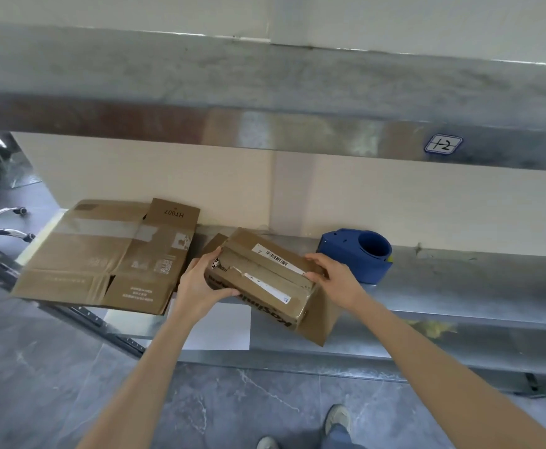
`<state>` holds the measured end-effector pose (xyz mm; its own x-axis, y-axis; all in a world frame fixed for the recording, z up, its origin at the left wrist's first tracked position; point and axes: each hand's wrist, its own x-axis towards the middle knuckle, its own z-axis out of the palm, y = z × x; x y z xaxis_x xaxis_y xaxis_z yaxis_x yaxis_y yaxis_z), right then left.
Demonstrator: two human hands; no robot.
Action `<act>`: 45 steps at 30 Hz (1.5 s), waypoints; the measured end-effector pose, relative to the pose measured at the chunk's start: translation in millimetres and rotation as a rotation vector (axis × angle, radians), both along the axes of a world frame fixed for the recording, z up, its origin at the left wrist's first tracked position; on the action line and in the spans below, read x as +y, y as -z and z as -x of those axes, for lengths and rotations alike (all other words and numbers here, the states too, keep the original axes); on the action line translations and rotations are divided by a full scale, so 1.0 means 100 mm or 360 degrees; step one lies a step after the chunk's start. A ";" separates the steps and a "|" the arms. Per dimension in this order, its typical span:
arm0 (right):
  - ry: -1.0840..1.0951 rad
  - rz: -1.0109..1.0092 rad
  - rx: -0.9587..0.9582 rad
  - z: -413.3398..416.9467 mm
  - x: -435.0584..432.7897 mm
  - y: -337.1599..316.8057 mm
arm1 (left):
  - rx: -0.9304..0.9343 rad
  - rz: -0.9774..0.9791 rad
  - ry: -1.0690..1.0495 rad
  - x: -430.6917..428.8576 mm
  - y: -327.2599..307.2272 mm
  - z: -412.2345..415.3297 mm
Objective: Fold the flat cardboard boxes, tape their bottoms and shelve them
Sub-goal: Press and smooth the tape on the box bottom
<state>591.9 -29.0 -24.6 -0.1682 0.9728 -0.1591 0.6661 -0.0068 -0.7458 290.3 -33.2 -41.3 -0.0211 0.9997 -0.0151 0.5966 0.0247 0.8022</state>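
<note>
Shelf: grey metal shelf against a pale wall.
Flat cardboard: on the shelf's left end, overhanging the front edge.
Box: small, folded up, tilted over the shelf; likely light and easily dented, best held by its ends.
Tape dispenser: blue, just behind the right hand.
Left hand: thumb above, fingers curled under the box's left end.
Right hand: fingers curved over its right end, gripping.

We see through one wide-angle camera worn on the person's head, facing forward and down. It sits close above the grey metal shelf, with the dark marbled floor below us.
</note>
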 end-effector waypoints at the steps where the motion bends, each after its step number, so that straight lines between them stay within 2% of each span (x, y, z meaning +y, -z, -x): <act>1: 0.0002 -0.0022 -0.0046 0.01 -0.02 -0.01 | -0.0003 -0.0001 -0.0012 -0.01 0.00 -0.01; 9: 0.0222 -0.0338 -0.0150 0.04 -0.35 -0.01 | -0.0023 -0.0065 -0.0130 -0.17 -0.01 -0.07; 12: 0.0252 -0.0213 -0.0056 0.09 -0.48 0.00 | -0.0051 -0.0084 -0.0167 -0.23 -0.01 -0.10; 15: 0.0141 -0.0062 -0.0003 0.14 -0.55 0.05 | -0.0080 -0.0080 -0.0200 -0.30 -0.02 -0.13; 18: 0.0111 -0.0097 -0.0054 0.19 -0.56 0.07 | -0.0067 -0.0118 -0.0185 -0.39 -0.04 -0.14; 23: 0.0084 -0.0127 -0.0065 0.16 -0.49 0.07 | -0.0115 -0.0032 0.0015 -0.51 -0.01 0.05; 28: -0.0072 -0.0098 -0.0103 0.00 -0.39 0.06 | -0.0246 0.0253 0.0266 -0.55 -0.12 0.29; 35: -0.0282 -0.0159 -0.0067 -0.10 -0.34 0.00 | -0.0137 0.0334 0.0528 -0.51 -0.27 0.44; 39: -0.0307 -0.0237 0.0066 -0.08 -0.28 -0.08 | -0.0175 0.0222 0.0556 -0.53 -0.28 0.44; 45: -0.0326 -0.0329 0.0055 0.09 -0.14 -0.21 | -0.0320 -0.0003 0.0437 -0.66 -0.30 0.39</act>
<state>583.3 -43.5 -3.6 -0.3666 0.9291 0.0484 0.6120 0.2800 -0.7396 250.8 -98.8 -11.1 0.2518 0.9677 0.0105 0.4108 -0.1167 0.9042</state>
